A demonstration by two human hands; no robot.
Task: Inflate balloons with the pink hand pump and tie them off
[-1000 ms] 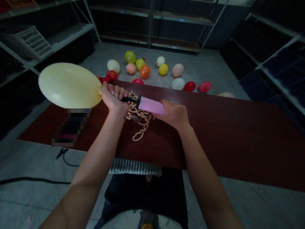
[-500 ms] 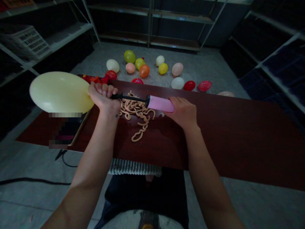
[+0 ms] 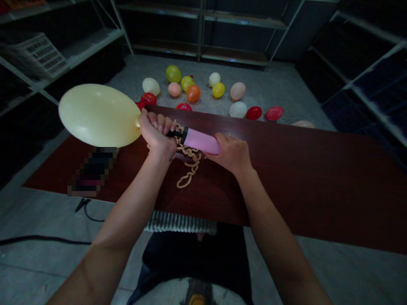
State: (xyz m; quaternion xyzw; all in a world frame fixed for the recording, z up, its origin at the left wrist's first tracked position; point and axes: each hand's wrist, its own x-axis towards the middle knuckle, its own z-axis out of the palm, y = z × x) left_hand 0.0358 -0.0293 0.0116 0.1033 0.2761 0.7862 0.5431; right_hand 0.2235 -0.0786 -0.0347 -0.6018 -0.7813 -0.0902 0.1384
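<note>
A pink balloon pump with a black end lies level between my two hands above the table. My left hand is wrapped round the pump's black handle end, beside the neck of an inflated pale yellow balloon. The balloon points out to the left, and its neck is partly hidden by my fingers. My right hand is closed around the pink barrel's other end. Beneath the pump, a heap of uninflated beige long balloons lies on the table, partly covered by my left hand and the pump.
The dark red-brown table spans the view. A blurred-out flat object lies at its left. Beyond its far edge, several inflated balloons, such as an orange balloon, rest on the floor. Shelves stand behind; a white crate sits on the left shelf.
My left hand and the yellow balloon have moved right, and my right hand slightly left. The pump's black rod, long and visible before, is now mostly pushed into the barrel.
</note>
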